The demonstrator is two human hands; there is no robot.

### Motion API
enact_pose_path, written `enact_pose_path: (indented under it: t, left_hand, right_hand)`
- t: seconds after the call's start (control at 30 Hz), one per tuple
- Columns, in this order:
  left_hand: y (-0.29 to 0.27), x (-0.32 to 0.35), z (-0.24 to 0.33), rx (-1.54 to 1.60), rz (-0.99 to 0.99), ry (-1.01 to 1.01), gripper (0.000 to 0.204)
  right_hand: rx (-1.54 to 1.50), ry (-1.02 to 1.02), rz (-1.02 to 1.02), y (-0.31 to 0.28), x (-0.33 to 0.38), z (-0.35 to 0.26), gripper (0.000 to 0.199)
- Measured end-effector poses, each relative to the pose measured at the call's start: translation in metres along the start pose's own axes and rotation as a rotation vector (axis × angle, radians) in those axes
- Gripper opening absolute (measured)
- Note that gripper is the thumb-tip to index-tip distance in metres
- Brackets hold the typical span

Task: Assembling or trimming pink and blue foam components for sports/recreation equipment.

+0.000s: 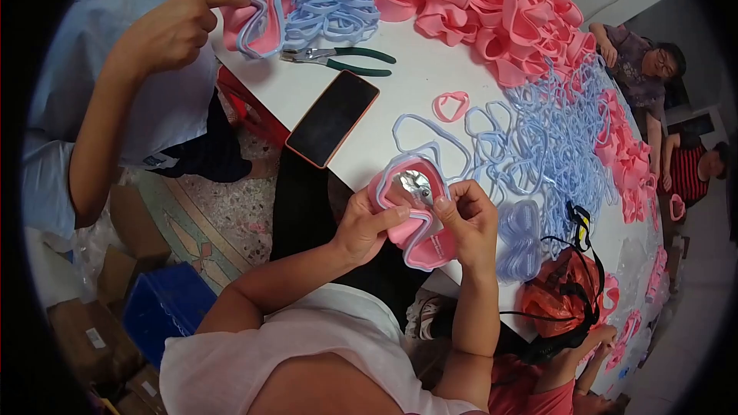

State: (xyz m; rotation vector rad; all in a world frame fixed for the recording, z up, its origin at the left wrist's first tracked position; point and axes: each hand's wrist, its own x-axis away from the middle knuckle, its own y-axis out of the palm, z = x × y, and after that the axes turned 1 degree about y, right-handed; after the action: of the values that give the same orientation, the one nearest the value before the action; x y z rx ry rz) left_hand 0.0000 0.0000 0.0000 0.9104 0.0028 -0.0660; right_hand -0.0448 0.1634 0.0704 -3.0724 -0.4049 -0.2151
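Observation:
Both my hands hold a pair of pink goggles (432, 240) with a pale blue rim and a shiny clear lens, just over the near table edge. My left hand (364, 224) grips the left side, thumb laid across the nose part. On the right side my right hand (470, 223) pinches the rim between thumb and fingers. Beyond the goggles lie loose pale blue rim bands (492, 138). A stack of clear lenses (520, 240) sits to the right of my right hand.
A phone (334, 118) and green-handled pliers (350, 60) lie on the white table (415, 81). A heap of pink goggle skirts (492, 8) covers the far side. At left a co-worker's hand (173, 31) points at other goggles (258, 11). A red bag (557, 292) stands right.

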Motion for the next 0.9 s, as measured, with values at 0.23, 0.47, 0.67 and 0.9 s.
enact_pose_path:
  t: [0.23, 0.47, 0.67, 0.9]
  left_hand:
    - [0.002, 0.007, 0.016, 0.090, 0.100, -0.200, 0.028]
    - [-0.004, 0.008, 0.023, 0.476, -0.045, -0.383, 0.022]
    - [-0.001, 0.012, 0.033, 0.466, -0.071, -0.442, 0.019]
    - [0.016, 0.017, 0.042, 0.349, 0.077, -0.337, 0.021]
  right_hand:
    - [0.108, -0.138, 0.032, -0.007, 0.003, 0.003, 0.015]
    - [0.071, -0.089, 0.013, -0.006, 0.019, -0.005, 0.022]
    - [0.125, -0.065, -0.021, -0.004, 0.021, -0.015, 0.024]
    - [0.170, -0.094, -0.008, -0.007, 0.019, -0.015, 0.021]
